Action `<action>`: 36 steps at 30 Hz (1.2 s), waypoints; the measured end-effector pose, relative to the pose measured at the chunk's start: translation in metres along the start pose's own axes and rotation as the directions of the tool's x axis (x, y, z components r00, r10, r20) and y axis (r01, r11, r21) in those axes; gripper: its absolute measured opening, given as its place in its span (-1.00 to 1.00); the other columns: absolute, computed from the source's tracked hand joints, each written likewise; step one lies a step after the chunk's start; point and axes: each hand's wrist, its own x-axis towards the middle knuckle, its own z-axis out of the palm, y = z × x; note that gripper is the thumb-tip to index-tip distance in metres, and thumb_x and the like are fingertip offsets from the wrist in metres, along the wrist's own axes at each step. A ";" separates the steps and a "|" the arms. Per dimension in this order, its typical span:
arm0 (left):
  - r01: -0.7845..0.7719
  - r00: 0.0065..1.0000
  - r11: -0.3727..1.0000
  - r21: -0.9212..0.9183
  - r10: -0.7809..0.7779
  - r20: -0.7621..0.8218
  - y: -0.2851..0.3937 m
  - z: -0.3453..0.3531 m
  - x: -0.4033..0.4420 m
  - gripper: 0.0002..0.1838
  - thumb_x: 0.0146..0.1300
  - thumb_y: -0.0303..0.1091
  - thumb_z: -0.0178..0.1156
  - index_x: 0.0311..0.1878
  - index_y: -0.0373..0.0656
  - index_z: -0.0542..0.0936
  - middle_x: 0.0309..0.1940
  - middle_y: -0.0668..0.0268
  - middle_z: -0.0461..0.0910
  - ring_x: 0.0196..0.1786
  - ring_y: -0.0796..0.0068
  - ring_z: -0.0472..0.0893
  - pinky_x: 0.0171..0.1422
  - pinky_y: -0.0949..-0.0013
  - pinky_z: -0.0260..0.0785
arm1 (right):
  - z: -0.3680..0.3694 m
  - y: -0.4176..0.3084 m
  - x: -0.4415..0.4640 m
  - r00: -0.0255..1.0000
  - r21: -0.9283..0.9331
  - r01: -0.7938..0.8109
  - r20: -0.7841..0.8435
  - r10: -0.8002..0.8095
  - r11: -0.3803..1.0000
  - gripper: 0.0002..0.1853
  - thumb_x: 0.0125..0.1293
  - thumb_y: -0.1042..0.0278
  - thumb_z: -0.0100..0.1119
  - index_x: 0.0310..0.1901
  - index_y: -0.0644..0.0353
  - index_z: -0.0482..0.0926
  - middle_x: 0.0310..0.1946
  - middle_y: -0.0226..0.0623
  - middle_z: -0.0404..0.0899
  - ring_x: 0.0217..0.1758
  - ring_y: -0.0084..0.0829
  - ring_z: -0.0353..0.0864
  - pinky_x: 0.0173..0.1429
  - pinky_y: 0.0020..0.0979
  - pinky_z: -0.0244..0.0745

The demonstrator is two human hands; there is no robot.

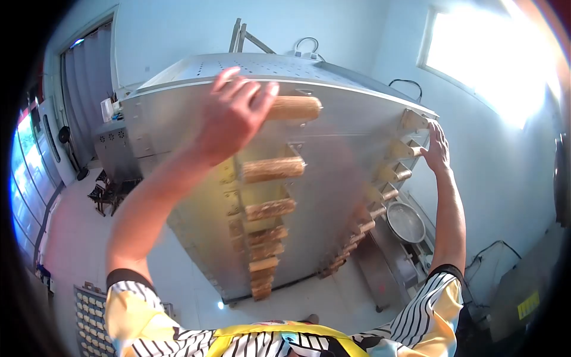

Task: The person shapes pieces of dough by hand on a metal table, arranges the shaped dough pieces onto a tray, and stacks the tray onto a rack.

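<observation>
A tall metal cabinet (351, 160) stands before me, its front carrying two columns of wooden handles. My left hand (235, 116) is raised by the top left wooden handle (297, 107), overlapping its left end. Its fingers are spread and slightly bent, and whether they touch the handle I cannot tell. My right hand (437, 149) lies at the cabinet's right edge, beside the outer ends of the upper right wooden handle (414, 121) and the one under it. Those fingers are stretched upward and wrapped round nothing that I can see.
The cabinet has a perforated metal top (267, 64). A round metal pan (406, 222) stands on the right beside metal equipment. At lower left is a tray (94, 321) with rows of small pale pieces. A metal unit (119, 149) and a grey curtain (89, 77) are farther left.
</observation>
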 end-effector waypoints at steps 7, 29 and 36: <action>0.099 0.975 0.969 0.225 -0.140 0.173 0.024 -0.033 0.012 -0.20 -0.36 -0.60 0.41 0.15 -0.13 0.49 -0.08 0.29 0.59 0.01 0.27 0.56 0.35 0.05 0.27 | 0.066 0.059 0.081 0.945 0.237 0.310 -0.181 -0.272 0.921 -0.60 -0.05 0.50 0.27 -0.11 0.15 0.43 -0.14 -0.19 0.51 0.01 -0.08 0.48 0.10 -0.18 0.41; 0.335 0.106 -0.671 -0.661 -0.670 0.734 -0.028 0.452 0.231 -0.48 0.25 0.03 0.20 0.04 -0.22 0.39 -0.29 0.16 0.57 -0.27 0.21 0.67 -0.29 0.29 0.58 | -0.031 0.077 0.296 0.825 0.168 0.520 -0.355 -0.441 0.837 -0.49 0.03 0.44 0.34 0.08 0.26 0.48 -0.07 -0.04 0.55 -0.15 -0.17 0.64 0.08 -0.28 0.51; 0.118 0.148 -0.629 -0.769 -0.754 0.639 0.002 0.444 0.249 -0.50 0.22 0.01 0.25 -0.02 -0.23 0.45 -0.28 0.21 0.59 -0.25 0.28 0.66 -0.23 0.29 0.57 | -0.043 0.050 0.288 0.944 0.416 0.287 0.028 -0.328 0.863 -0.43 -0.02 0.56 0.32 0.11 0.27 0.46 -0.09 0.01 0.53 -0.05 -0.25 0.60 0.05 -0.35 0.51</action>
